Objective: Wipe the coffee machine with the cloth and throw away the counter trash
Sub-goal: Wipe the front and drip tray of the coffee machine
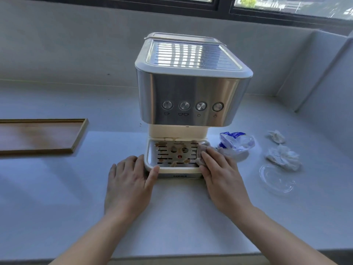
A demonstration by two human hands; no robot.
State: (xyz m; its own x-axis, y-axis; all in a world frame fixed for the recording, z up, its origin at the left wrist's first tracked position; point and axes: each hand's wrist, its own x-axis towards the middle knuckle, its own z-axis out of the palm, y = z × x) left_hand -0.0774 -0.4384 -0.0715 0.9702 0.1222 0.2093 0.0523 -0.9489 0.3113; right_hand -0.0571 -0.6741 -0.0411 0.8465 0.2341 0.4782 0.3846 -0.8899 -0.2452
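A steel and cream coffee machine (pixel 191 96) stands on the white counter. Its drip tray (pixel 172 153) carries brown coffee stains. My right hand (pixel 221 175) presses a beige cloth (pixel 200 150) onto the tray's right side. At the machine's front left corner my left hand (pixel 129 180) lies flat on the counter, thumb against the base. To the right of the machine lie a crumpled blue and clear plastic wrapper (pixel 236 142), two crumpled white tissues (pixel 277 136) (pixel 283 157) and a clear plastic lid (pixel 277 178).
A wooden tray with a gold rim (pixel 40 136) rests on the counter at the left. A white wall rises behind the machine, under a dark window frame. The counter's front edge (pixel 172 260) runs along the bottom.
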